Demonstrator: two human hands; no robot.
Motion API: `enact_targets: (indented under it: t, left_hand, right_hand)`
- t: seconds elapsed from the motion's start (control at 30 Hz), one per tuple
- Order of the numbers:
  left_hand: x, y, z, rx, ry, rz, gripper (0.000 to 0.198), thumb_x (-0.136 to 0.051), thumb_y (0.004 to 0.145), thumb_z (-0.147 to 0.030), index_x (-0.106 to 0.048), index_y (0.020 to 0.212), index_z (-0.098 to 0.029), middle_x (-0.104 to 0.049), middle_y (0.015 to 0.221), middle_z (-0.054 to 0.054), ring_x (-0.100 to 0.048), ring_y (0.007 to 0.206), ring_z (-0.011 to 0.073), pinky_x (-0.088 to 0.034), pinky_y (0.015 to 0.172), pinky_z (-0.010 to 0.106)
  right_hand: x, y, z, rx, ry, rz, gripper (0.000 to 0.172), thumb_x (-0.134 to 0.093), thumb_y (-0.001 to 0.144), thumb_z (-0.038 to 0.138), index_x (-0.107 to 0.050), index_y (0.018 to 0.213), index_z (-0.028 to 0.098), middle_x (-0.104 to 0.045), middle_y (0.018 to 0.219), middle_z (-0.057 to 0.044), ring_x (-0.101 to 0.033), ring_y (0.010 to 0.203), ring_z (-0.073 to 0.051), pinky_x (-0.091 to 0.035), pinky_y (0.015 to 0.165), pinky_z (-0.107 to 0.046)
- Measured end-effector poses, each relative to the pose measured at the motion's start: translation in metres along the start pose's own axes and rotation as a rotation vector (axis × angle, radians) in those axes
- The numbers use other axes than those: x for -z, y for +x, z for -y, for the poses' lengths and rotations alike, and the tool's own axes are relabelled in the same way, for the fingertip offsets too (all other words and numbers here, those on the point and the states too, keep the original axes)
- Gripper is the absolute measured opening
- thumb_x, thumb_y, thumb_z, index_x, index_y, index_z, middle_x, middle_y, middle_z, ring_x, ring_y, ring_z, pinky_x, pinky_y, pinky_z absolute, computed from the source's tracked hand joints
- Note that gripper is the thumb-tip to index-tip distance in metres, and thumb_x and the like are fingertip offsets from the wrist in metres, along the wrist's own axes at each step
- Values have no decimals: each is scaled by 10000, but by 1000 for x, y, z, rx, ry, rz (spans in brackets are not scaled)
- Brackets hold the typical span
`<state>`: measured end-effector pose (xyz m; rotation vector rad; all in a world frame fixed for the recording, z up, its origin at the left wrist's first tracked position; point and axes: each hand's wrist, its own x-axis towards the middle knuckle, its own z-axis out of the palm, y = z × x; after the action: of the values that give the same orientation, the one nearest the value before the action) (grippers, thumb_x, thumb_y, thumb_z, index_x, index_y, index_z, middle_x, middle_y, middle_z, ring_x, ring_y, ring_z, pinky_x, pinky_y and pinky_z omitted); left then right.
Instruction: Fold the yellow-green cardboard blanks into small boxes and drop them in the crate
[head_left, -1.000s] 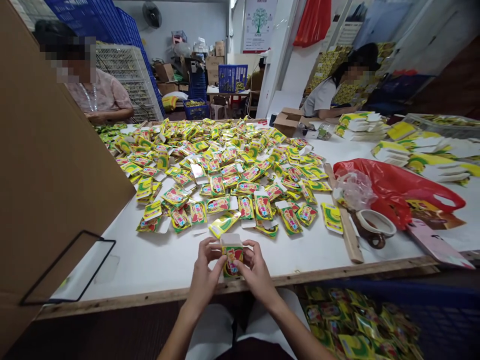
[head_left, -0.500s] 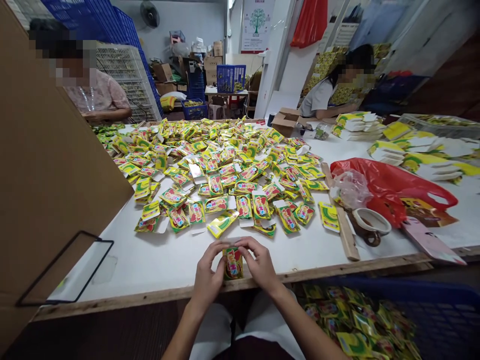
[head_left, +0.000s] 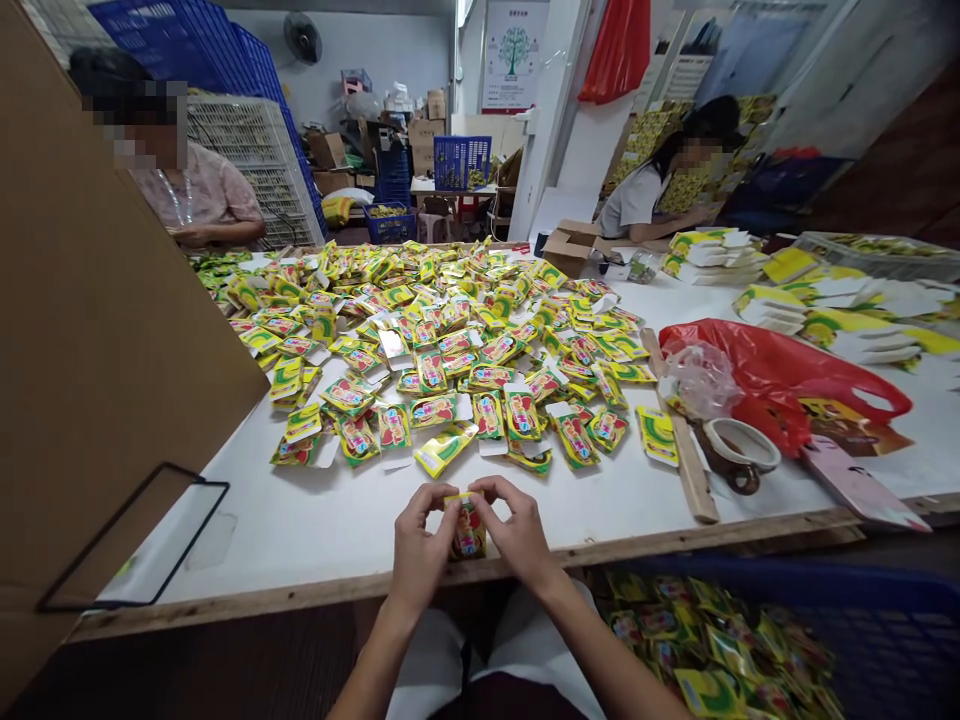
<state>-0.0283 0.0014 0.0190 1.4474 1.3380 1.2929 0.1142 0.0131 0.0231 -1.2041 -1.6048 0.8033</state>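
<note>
Left hand: we see the left hand [head_left: 416, 545] at the near edge of the table, fingers curled in and pinching the top left of the small box [head_left: 466, 530].
Right hand: the right hand [head_left: 517, 535] mirrors it, thumb and fingertips closed on the top right of the same box, so both hands grip it together.
Small box: it stands upright between the two hands, yellow with a red and green print, its lower end at the table [head_left: 300, 520] edge; we cannot tell whether the top flap is fully shut, since the fingers cover it.
Ahead of the hands: a wide heap of flat packets [head_left: 450, 340] in the same colours spreads across the white top, its nearest pieces just beyond the fingertips.
Left of the hands: a large cardboard sheet [head_left: 97, 330] leans over the table side.
Right of the hands: a wooden strip [head_left: 686, 450] lies pointing away from us, with a tape roll [head_left: 742, 445] just beside it and a red bag [head_left: 780, 370] beyond that.
Below and right of the hands: a blue crate [head_left: 862, 620] off the table holds more printed packets.
Far side: one person [head_left: 195, 190] sits beyond the heap to the left, another person [head_left: 652, 190] to the right, both well apart from the hands.
</note>
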Motion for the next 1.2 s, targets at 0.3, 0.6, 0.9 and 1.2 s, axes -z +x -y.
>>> enact_targets:
  t: [0.3,0.6,0.9,1.2]
  left_hand:
    - [7,-5,5,-123,69,38,133,-546,852,-248,-665,851,-187,-634,989,64,-588,978,189,-454,872,312]
    - [0,62,21,-198,713,50,515,-661,732,-248,-488,1209,-160,-576,1170,131,-510,1109,295,-400,925,429]
    - [7,46,14,5,405,37,289,-463,853,-257,-434,1138,-217,-646,849,47,-634,757,210,-474,671,315]
    - [7,-10,8,128,-187,231,397,-487,861,-229,-322,1221,-249,-584,1118,72,-596,1009,167,-477,863,318]
  right_hand:
    - [-6,-11,-13,12,117,41,113,-546,848,241,-641,876,186,-664,859,-49,-621,840,-183,-497,759,-287]
    - [177,-41,-2,-167,-699,-46,237,-512,798,406,-628,742,207,-645,790,-74,-595,778,-251,-450,748,-365]
    - [93,-35,-1,-237,-230,52,199,-465,871,357,-580,876,195,-651,887,-64,-616,856,-204,-476,780,-298]
    - [-3,-4,-21,-106,238,55,229,-517,863,226,-497,1091,211,-644,973,-55,-620,886,-176,-486,799,-297]
